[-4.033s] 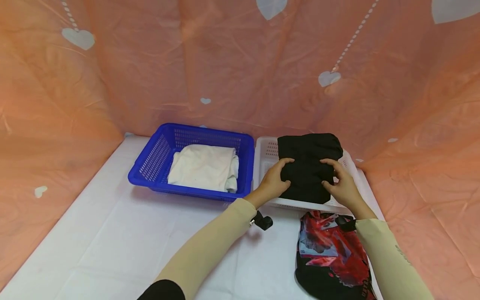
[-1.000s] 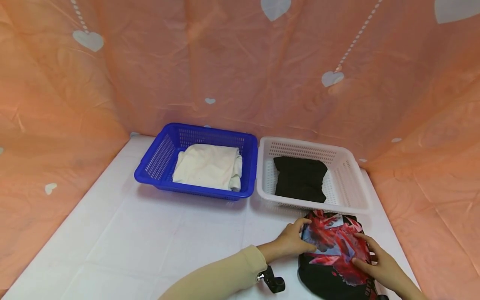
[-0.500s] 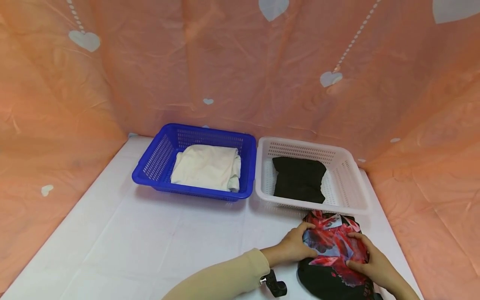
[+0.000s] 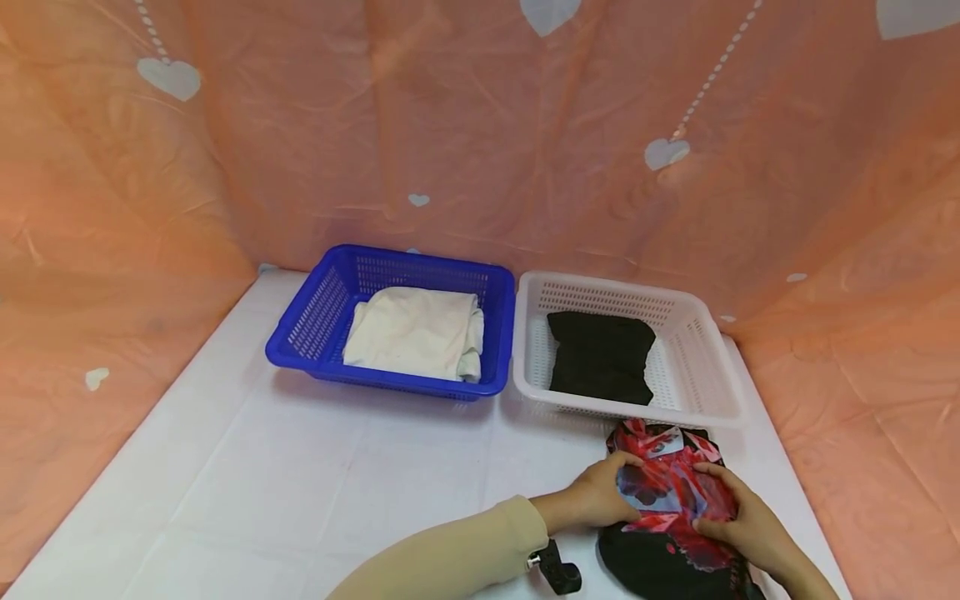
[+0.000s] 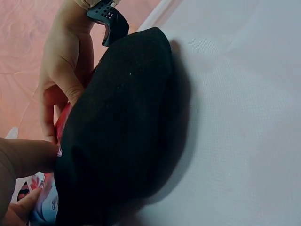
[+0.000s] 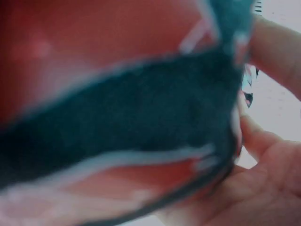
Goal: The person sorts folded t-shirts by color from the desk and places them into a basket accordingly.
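A folded black garment (image 4: 678,492) with a red and blue print lies on the white table at the lower right in the head view. My left hand (image 4: 596,497) grips its left side, thumb and fingers on the print. From the other side my right hand (image 4: 753,525) holds it the same way. In the left wrist view the garment's rounded black end (image 5: 117,122) fills the middle, and the right hand (image 5: 66,52) appears beyond it. Close and blurred, the garment (image 6: 155,103) covers most of the right wrist view, beside the right palm (image 6: 277,183).
Behind the garment stands a white basket (image 4: 686,362) with a folded black cloth (image 4: 602,358) inside. Left of it, a blue basket (image 4: 311,329) holds a folded white cloth (image 4: 412,333). An orange curtain (image 4: 480,150) with hearts hangs around the table (image 4: 300,483).
Four seconds ago both hands held the black cloth over the white basket; it now lies inside. Both hands have moved down to the printed garment, and the left hand has shifted slightly right.
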Available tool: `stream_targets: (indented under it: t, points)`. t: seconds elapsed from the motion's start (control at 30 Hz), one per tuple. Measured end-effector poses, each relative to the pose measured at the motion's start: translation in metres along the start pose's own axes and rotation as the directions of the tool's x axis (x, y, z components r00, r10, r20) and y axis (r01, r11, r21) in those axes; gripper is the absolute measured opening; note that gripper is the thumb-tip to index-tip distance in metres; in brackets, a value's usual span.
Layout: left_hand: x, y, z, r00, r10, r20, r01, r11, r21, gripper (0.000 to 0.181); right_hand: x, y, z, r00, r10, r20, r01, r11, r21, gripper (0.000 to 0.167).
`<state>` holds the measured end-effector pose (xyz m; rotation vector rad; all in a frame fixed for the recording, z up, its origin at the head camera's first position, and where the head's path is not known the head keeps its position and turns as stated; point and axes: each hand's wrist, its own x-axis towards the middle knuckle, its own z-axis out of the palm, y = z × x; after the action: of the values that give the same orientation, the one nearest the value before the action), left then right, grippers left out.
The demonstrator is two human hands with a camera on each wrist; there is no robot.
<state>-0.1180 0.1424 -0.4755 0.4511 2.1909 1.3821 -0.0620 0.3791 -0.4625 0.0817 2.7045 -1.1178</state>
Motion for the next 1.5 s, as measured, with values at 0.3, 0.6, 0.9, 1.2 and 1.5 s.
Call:
stream_targets:
  t: [0.3,0.6,0.9,1.2,1.5]
  points:
    - [-0.004,0.002,0.0,0.998,0.059,0.016,-0.059,0.998,0.013,0.062,-0.009,0.0,-0.007,0.993,0.006,0.115,-0.032,0.975,0.222,0.076]
    - [-0.017,0.012,-0.015,0.971,0.234,0.041,-0.237,0.961,0.143,0.059,-0.023,-0.011,-0.003,0.993,-0.104,0.053,0.088,0.966,0.245,0.07]
    - [-0.036,0.011,-0.044,0.891,0.442,0.106,-0.453,0.849,0.273,0.062,-0.024,-0.023,-0.006,0.913,-0.396,-0.095,0.406,0.87,0.28,0.063]
    - [-0.041,0.038,-0.065,0.797,0.601,0.057,-0.571,0.72,0.395,0.065,-0.022,-0.055,-0.038,0.826,-0.49,-0.277,0.54,0.829,0.143,0.067]
    - [-0.028,0.074,-0.105,0.692,0.71,-0.129,-0.62,0.676,0.398,0.063,0.011,-0.11,-0.069,0.697,-0.558,-0.45,0.636,0.771,0.03,0.063]
